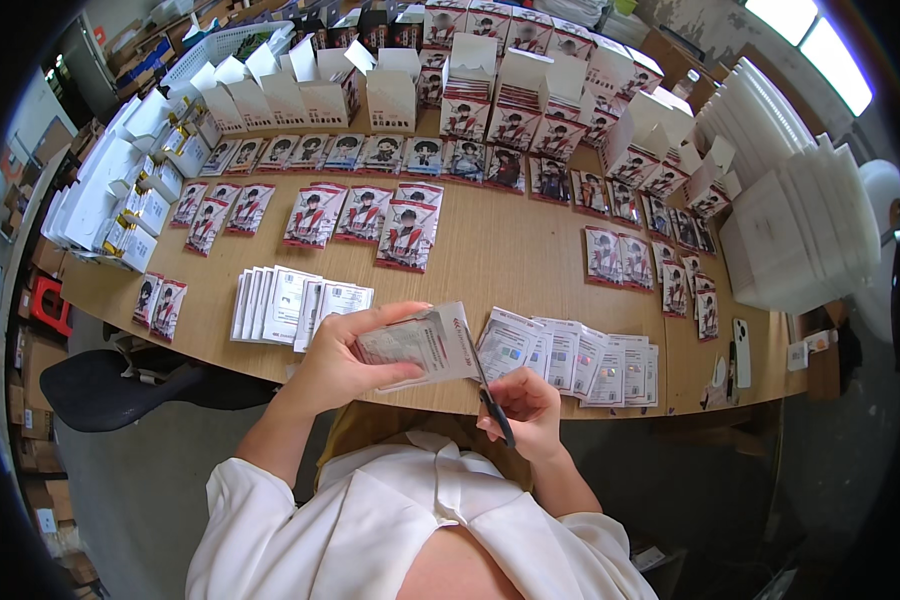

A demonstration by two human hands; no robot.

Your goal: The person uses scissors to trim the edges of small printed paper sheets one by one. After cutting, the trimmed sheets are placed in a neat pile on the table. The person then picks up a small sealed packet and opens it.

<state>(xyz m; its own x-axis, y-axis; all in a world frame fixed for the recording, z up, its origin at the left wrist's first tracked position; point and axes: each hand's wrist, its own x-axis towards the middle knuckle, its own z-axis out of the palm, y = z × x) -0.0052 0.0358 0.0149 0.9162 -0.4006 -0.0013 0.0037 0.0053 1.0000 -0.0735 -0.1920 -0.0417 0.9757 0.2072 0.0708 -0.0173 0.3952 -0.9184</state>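
Over the table's near edge, my left hand grips a flat printed packet, thumb on top and fingers behind it. My right hand is closed on a pair of scissors with dark handles. Their blades lie across the packet's right end, along a strip with red print. Whether the blades have cut through cannot be made out. Left of the packet lies a fanned row of white-backed packets. To the right, another fanned row of packets shows small coloured squares.
Red-and-white packets lie in groups across the wooden table. Behind them stand opened display boxes and stacked boxes. White plastic bins bound the right side, near a phone. A black chair stands at the left.
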